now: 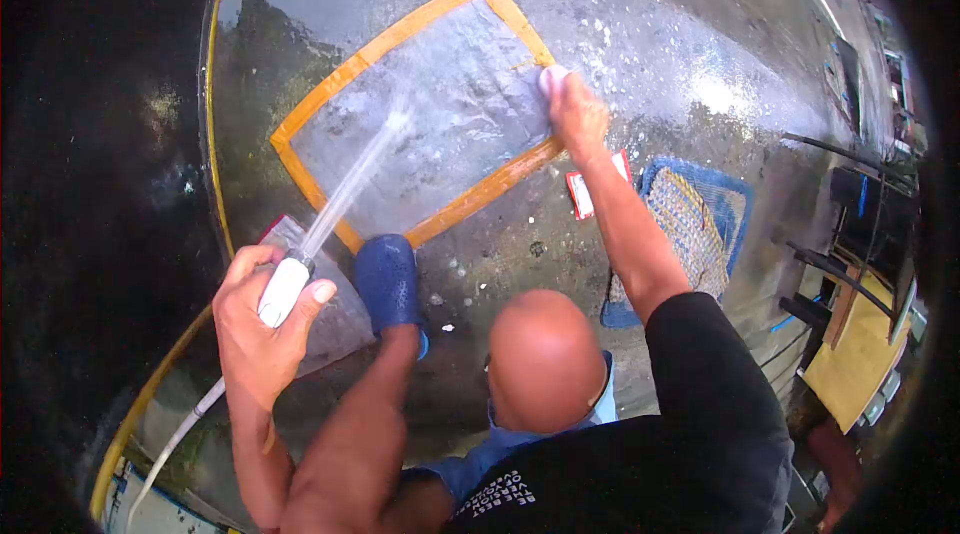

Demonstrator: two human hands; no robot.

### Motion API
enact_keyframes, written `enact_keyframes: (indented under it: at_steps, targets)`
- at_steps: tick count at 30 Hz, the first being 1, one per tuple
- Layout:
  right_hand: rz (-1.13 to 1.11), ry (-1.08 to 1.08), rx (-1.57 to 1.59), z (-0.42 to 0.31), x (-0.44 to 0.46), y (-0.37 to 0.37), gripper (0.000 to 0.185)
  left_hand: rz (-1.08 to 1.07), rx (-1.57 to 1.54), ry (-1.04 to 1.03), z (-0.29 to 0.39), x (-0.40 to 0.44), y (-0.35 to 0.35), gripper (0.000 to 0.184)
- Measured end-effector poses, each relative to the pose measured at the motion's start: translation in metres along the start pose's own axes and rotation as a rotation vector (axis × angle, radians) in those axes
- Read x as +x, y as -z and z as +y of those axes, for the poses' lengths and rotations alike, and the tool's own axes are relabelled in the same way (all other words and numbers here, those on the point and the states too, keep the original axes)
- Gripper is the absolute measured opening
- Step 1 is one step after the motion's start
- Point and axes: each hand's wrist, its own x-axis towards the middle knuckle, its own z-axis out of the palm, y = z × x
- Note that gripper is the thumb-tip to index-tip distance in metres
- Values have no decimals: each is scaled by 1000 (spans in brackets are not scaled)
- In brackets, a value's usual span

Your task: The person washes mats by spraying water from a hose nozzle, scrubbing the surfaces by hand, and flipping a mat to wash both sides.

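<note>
My left hand [262, 319] is wrapped round a white spray nozzle [285, 289], and a jet of water runs from it onto a translucent sheet with an orange border [375, 49]. The sheet lies flat on the wet floor. At the sheet's right corner, my right hand [580, 117] is closed round a pale pinkish object [552, 81], slightly blurred, which touches the sheet. A blue clog [387, 284] on my foot rests at the sheet's lower edge. A pale hose [190, 419] trails down from the nozzle.
A red and white packet [581, 196] lies right of the sheet, beside a woven mat with a blue border [745, 224]. Another greyish sheet [335, 319] is under the left hand. A yellow edge [212, 134] borders a dark area. Black bars and cardboard [850, 364] stand at right.
</note>
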Motion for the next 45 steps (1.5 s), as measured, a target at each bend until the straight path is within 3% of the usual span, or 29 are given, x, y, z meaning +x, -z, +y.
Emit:
enact_keyframes:
  at_steps: [2,4,5,6,7,9,10,13,14,16,17,18,19,20,23,25,28,29,30,32,33,35,36,37,38,41,43,45]
  targets:
    - [128,-117,62,5,17,-4,36,33,-39,29,0,-3,-7,34]
    - [70,72,245,-40,-22,-38,40,29,-61,22,-1,-3,-14,35]
    - [-327,126,80,-79,-43,-37,36,31,-62,14,-2,-5,-17,35]
    - [-476,397,138,-102,-77,-32,30,30,-53,-1,-2,-6,-17,35]
    - [-301,643,111,-92,-110,-65,19,35,-39,-25,-1,-4,-15,35]
    - [-191,697,196,-62,-79,-45,15,49,-53,27,2,-6,-3,35]
    - [-80,489,-66,-34,-64,-30,19,50,-64,62,3,-9,0,35]
    - [219,-106,-78,51,0,-12,43,27,-68,29,-3,-12,6,35]
    - [321,-91,-51,75,14,-13,43,54,-85,67,2,-13,3,35]
    - [142,-139,289,25,-9,4,45,49,-60,-10,-1,-6,-7,35]
    - [54,-55,185,-9,-31,2,36,33,-53,-28,0,-9,-14,35]
    - [-91,201,-47,-22,-58,-42,29,-11,-72,-6,8,-6,-16,35]
    - [-207,372,165,-58,-91,-37,24,-22,-81,10,11,-4,-17,35]
    - [-159,632,118,-60,-106,-58,24,-31,-85,24,14,-3,-16,35]
    - [6,201,-76,-8,-49,-38,29,-27,-81,54,12,-5,-7,36]
    - [288,14,-40,38,6,-16,36,-27,-95,56,10,-6,-2,36]
    - [340,-39,47,59,44,-23,40,-6,-96,15,13,0,-3,37]
    - [108,-134,4,7,18,10,35,2,-101,26,13,1,-5,37]
    - [131,94,86,-4,-4,-22,34,-4,-115,42,10,1,-9,38]
    - [-130,497,271,-48,-59,-26,25,-30,-107,39,13,3,-6,39]
    - [-94,597,153,-40,-63,-45,22,-44,-96,32,13,5,-4,39]
    - [13,357,98,-29,-26,-38,21,-7,-85,32,6,4,1,38]
    - [270,435,149,-21,1,-40,25,3,-85,40,4,0,0,38]
    - [206,120,35,-29,20,-28,32,-14,-97,55,4,-5,1,37]
    - [278,-45,58,-35,45,-20,35,1,-107,57,4,-5,1,37]
    - [344,72,182,-62,57,-34,36,40,-121,13,-1,-3,-2,37]
    - [60,274,100,-106,19,-51,31,42,-105,-15,-1,-4,-4,38]
    - [-265,781,-13,-134,-20,-73,26,62,-102,-49,-1,-3,-1,38]
